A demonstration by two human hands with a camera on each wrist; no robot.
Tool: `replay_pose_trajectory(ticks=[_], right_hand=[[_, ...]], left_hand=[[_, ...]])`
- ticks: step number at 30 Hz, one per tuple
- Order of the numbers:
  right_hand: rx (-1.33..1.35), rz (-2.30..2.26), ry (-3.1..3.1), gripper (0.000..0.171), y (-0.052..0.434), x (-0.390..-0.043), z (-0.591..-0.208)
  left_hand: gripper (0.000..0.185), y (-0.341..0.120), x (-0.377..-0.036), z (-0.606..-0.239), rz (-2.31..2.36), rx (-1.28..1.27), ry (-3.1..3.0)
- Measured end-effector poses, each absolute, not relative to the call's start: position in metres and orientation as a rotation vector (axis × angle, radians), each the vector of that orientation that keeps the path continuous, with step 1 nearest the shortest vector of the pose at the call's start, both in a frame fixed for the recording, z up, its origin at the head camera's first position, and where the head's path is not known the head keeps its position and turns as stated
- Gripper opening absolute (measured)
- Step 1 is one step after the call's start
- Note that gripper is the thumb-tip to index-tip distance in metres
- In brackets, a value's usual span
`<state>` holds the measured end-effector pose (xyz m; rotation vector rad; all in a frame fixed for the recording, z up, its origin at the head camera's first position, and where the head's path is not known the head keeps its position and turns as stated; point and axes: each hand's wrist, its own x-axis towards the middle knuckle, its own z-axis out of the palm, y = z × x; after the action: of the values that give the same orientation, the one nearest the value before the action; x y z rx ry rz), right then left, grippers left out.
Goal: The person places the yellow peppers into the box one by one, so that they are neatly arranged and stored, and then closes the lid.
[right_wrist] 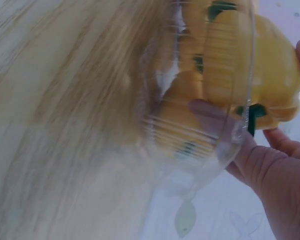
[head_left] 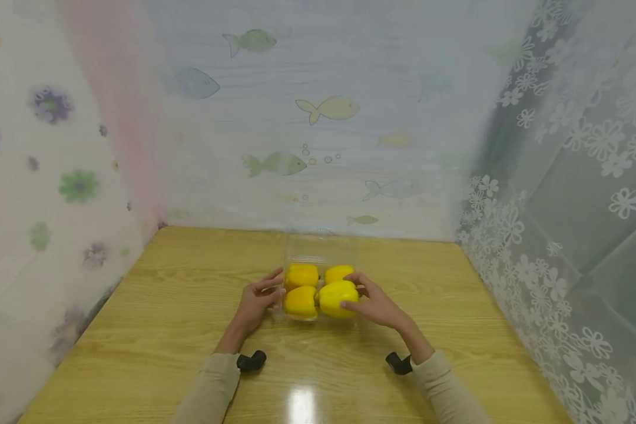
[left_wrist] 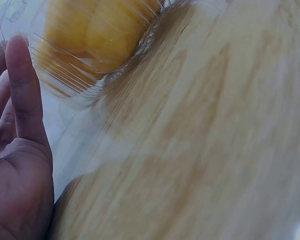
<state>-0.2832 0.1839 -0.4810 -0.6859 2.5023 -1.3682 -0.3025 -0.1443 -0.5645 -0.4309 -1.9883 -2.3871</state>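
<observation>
A wooden tabletop (head_left: 164,330) fills the scene, hemmed in by a fish-print curtain (head_left: 318,118) beyond the hands, a flowered sheet (head_left: 47,194) off to the left-hand side and white floral lace (head_left: 567,224) off to the right. Between the two hands sits a clear plastic clamshell box (head_left: 318,250), its lid standing open on the side away from the person, with four yellow bell peppers (head_left: 300,275) packed inside — two in the near row, two in the far. The left hand (head_left: 257,300) rests against the box's left side, fingers straight and relaxed, the grip spread rather than clasping; the left wrist view shows a fingertip (left_wrist: 17,50) just at the ribbed plastic corner. The right hand (head_left: 373,300) cups the opposite side, its thumb and fingers curled round the box's right edge and the nearest pepper (head_left: 338,298). Both beige sleeves (head_left: 206,388) lie on the tabletop nearer the person.
</observation>
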Motion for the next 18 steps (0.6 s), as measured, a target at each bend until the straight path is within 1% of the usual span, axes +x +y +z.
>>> replay_pose_trajectory(ticks=[8, 14, 18], right_hand=[[-0.708, -1.284, 2.467, 0.063, 0.1852, -0.2815, -0.4745], [-0.638, -1.276, 2.500, 0.064, 0.1845, -0.2792, -0.4726], [-0.613, -1.258, 2.528, 0.062, 0.1818, -0.2788, -0.4706]], left_hand=[[0.043, -0.1452, -0.3012, -0.5648, -2.406, -0.410, -1.982], [0.042, -0.1450, -0.3024, -0.5652, -2.407, -0.424, -1.985], [0.042, -0.1447, -0.3021, -0.5651, -2.429, -0.421, -1.962]])
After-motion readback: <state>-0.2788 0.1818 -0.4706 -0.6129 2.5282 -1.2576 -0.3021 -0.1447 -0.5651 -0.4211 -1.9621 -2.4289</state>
